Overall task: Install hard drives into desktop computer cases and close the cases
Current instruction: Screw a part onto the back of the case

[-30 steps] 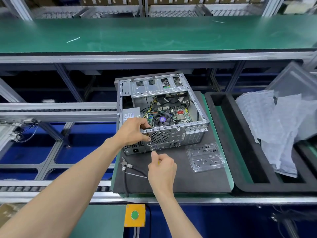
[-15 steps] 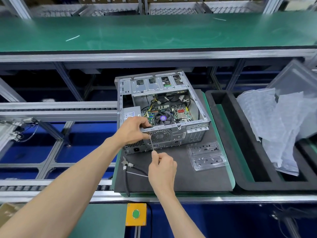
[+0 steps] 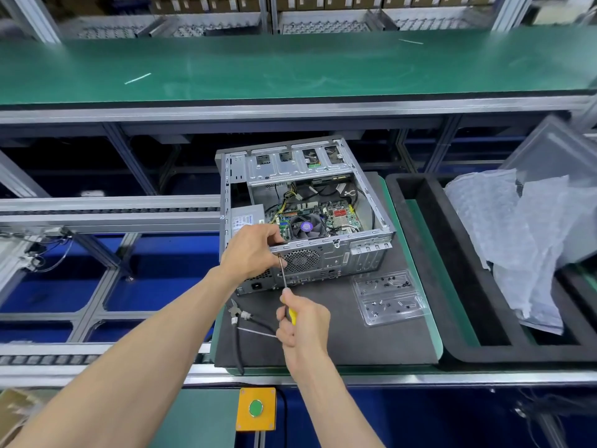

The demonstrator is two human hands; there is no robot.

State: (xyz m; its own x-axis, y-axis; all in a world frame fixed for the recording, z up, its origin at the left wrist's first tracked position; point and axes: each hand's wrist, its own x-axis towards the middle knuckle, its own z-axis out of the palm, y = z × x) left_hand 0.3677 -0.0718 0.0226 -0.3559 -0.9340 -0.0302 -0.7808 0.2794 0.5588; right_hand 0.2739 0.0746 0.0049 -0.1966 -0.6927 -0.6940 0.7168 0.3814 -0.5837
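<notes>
An open desktop computer case (image 3: pixel 336 253) lies on a dark grey mat (image 3: pixel 355 337), its motherboard and fan showing from above. My left hand (image 3: pixel 252 250) grips the near top rim of the case at its rear panel, fingers curled over the edge. My right hand (image 3: pixel 302 318) grips a yellow-handled screwdriver (image 3: pixel 284 276). Its thin shaft points up to the rear panel beside the fan grille, right under my left fingers. No hard drive is plainly visible.
A clear plastic tray (image 3: pixel 389 297) with small screws lies right of the case. Pliers (image 3: pixel 237 313) and a black cable lie on the mat's left side. A black foam tray (image 3: pixel 458 286) with bubble wrap (image 3: pixel 523 237) sits at right. An orange box with a green button (image 3: pixel 256 409) sits below.
Hands, screwdriver and case keep nearly the same positions; only the camera view has shifted slightly.
</notes>
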